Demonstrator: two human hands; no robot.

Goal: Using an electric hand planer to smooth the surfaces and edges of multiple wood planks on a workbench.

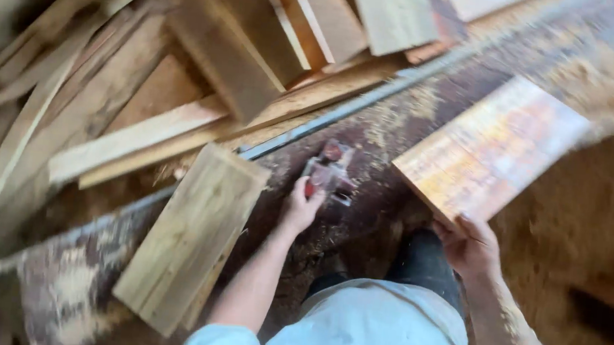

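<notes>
My left hand (302, 208) reaches forward and grips a small red and grey tool (328, 170) that rests on the dusty worktable (400, 121). My right hand (472, 246) holds the near corner of a flat board (493, 148) with a worn, orange and pale mottled face, which lies on the table to the right of the tool. The picture is blurred, so I cannot make out the tool's kind.
A pale plank (190, 236) lies over the table's metal edge rail (342, 113) left of my left arm. Beyond the rail lies a heap of several planks and offcuts (182, 73). Sawdust (584, 219) piles up at the right.
</notes>
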